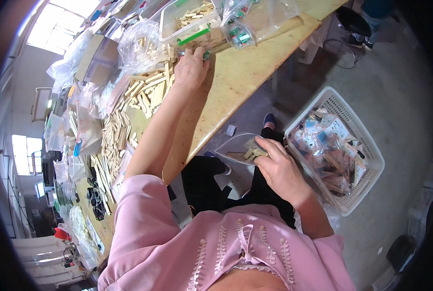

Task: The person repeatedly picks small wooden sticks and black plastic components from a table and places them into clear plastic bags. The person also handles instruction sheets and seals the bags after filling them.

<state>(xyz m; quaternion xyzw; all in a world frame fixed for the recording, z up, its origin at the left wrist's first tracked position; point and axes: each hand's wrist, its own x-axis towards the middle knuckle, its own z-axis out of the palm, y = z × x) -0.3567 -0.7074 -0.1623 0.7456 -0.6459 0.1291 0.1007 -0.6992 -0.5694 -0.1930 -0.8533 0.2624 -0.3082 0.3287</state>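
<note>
My right hand [279,167] grips the edge of a clear plastic bag [236,144], its thumb and fingers closed on it. Several small wooden pieces [251,154] lie inside this bag, which is held over my lap beside the table. My left hand [192,69] reaches far across the tabletop, its fingers bent down just in front of a clear plastic box [166,30]. A small green item [206,56] shows beside that hand. What its fingertips pinch, if anything, is hidden.
Loose wooden sticks [151,92] cover the left part of the yellowish table [236,72]. Clear bags with small green parts [240,35] lie beyond my left hand. A white basket [378,160] of filled bags stands at my right. A black stool [353,22] is farther back.
</note>
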